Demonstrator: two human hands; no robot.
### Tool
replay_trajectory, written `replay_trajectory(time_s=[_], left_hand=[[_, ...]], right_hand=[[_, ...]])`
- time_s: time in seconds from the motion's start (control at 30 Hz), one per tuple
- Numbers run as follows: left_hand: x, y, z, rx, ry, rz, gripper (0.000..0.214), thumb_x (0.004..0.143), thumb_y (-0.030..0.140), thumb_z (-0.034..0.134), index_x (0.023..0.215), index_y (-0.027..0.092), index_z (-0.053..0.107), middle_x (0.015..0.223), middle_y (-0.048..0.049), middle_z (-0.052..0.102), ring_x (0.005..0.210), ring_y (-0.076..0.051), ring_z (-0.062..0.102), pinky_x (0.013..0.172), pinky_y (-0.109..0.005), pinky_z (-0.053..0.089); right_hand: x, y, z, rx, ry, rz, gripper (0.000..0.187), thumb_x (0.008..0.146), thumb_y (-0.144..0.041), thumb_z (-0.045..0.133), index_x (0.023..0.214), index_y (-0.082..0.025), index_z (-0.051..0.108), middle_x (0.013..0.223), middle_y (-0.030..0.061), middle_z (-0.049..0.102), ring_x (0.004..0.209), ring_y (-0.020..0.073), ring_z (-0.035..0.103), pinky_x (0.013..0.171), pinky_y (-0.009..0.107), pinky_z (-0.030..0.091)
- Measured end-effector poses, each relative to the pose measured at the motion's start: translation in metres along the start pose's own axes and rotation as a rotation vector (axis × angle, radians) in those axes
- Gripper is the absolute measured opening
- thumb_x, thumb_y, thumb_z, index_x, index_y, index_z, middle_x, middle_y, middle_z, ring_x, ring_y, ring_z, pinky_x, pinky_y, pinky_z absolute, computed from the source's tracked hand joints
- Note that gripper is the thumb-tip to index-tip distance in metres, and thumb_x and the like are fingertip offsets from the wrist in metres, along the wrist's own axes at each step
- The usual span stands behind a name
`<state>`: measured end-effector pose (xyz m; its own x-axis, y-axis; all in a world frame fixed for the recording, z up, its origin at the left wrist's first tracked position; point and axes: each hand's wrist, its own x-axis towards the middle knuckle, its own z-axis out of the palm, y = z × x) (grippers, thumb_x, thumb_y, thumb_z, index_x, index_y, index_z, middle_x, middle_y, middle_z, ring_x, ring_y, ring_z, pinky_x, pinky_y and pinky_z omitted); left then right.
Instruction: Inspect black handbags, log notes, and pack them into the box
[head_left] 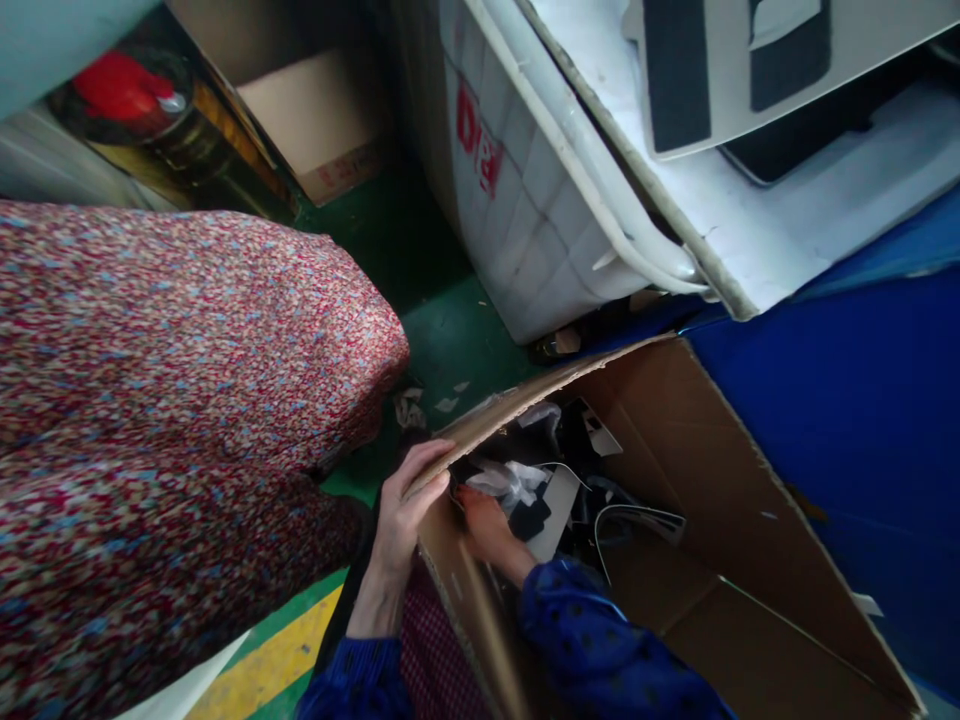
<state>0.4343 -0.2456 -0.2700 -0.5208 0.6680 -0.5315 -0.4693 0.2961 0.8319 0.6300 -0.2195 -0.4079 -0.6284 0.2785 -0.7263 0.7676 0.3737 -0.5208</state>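
Observation:
My left hand (409, 505) grips the upper edge of a cardboard box (645, 450), thumb on the inside and fingers over the outside. Down inside the box is my right hand (487, 525), close to its near wall and beside crumpled clear plastic (517, 482). The fingertips of that hand are dim and partly hidden, so what they touch cannot be made out. Around it lie flat white-and-black pieces (559, 510), a curved thin strip (637, 515) and dark scraps.
A person in a speckled red garment (187, 350) is close on the left. A white plastic bin (517, 200) with red lettering stands ahead, with grey-and-black panels (735, 80) on a board above. Blue sheeting (862, 420) borders the box on the right. Paper scraps (446, 404) litter the green floor.

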Motion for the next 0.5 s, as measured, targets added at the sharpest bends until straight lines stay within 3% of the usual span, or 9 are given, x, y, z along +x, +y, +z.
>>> replay_trajectory(time_s=[0.1, 0.17, 0.23, 0.3, 0.37, 0.43, 0.5], left_hand=[[0.000, 0.000, 0.000, 0.003, 0.009, -0.009, 0.033, 0.079, 0.036, 0.064, 0.105, 0.016, 0.070, 0.116, -0.0068, 0.061, 0.115, -0.022, 0.053, 0.104, -0.031, 0.038], [-0.001, -0.001, -0.001, -0.001, 0.003, -0.013, 0.033, 0.079, 0.036, 0.064, 0.106, 0.016, 0.069, 0.117, -0.0063, 0.061, 0.115, -0.021, 0.053, 0.104, -0.030, 0.038], [-0.002, -0.001, -0.001, -0.009, 0.001, -0.018, 0.033, 0.080, 0.035, 0.064, 0.107, 0.018, 0.069, 0.118, -0.0053, 0.061, 0.116, -0.021, 0.053, 0.104, -0.029, 0.038], [-0.004, -0.001, -0.002, -0.021, 0.006, -0.030, 0.033, 0.079, 0.036, 0.064, 0.107, 0.019, 0.069, 0.119, -0.0046, 0.061, 0.117, -0.021, 0.052, 0.105, -0.029, 0.037], [-0.004, 0.000, -0.002, -0.030, 0.006, -0.052, 0.035, 0.077, 0.038, 0.065, 0.106, 0.018, 0.069, 0.119, -0.0047, 0.060, 0.118, -0.022, 0.052, 0.105, -0.031, 0.036], [-0.004, 0.001, -0.002, -0.031, 0.000, -0.066, 0.037, 0.076, 0.038, 0.065, 0.105, 0.017, 0.070, 0.119, -0.0053, 0.060, 0.117, -0.023, 0.052, 0.106, -0.033, 0.036], [-0.003, 0.001, -0.002, -0.037, -0.004, -0.072, 0.037, 0.075, 0.038, 0.066, 0.106, 0.017, 0.069, 0.119, -0.0056, 0.060, 0.116, -0.023, 0.052, 0.105, -0.033, 0.036]], right_hand=[[0.000, -0.001, -0.005, -0.170, 0.066, 0.009, 0.037, 0.086, -0.025, 0.059, 0.122, -0.016, 0.058, 0.142, 0.0120, 0.047, 0.134, 0.0289, 0.040, 0.111, 0.054, 0.032], [0.004, 0.005, -0.012, -0.263, 0.132, 0.035, 0.034, 0.088, -0.020, 0.052, 0.121, -0.020, 0.060, 0.153, 0.0104, 0.035, 0.143, 0.0290, 0.027, 0.116, 0.052, 0.023], [0.012, 0.015, -0.022, -0.343, 0.186, 0.088, 0.051, 0.084, -0.025, 0.059, 0.134, -0.022, 0.051, 0.161, 0.0113, 0.016, 0.148, 0.0323, 0.010, 0.119, 0.052, 0.012], [0.024, 0.028, -0.032, -0.413, 0.195, 0.162, 0.093, 0.067, -0.040, 0.077, 0.146, -0.014, 0.035, 0.161, 0.0195, 0.003, 0.148, 0.0401, -0.003, 0.118, 0.057, 0.001], [0.038, 0.041, -0.042, -0.475, 0.165, 0.222, 0.126, 0.048, -0.051, 0.086, 0.149, -0.006, 0.025, 0.158, 0.0276, 0.001, 0.145, 0.0463, -0.008, 0.115, 0.061, -0.008], [0.052, 0.054, -0.052, -0.533, 0.132, 0.251, 0.133, 0.040, -0.053, 0.088, 0.148, -0.006, 0.026, 0.157, 0.0295, 0.003, 0.145, 0.0479, -0.008, 0.112, 0.063, -0.013], [0.064, 0.065, -0.065, -0.585, 0.122, 0.266, 0.129, 0.042, -0.047, 0.089, 0.148, -0.008, 0.028, 0.158, 0.0284, 0.005, 0.145, 0.0474, -0.006, 0.112, 0.064, -0.014]])
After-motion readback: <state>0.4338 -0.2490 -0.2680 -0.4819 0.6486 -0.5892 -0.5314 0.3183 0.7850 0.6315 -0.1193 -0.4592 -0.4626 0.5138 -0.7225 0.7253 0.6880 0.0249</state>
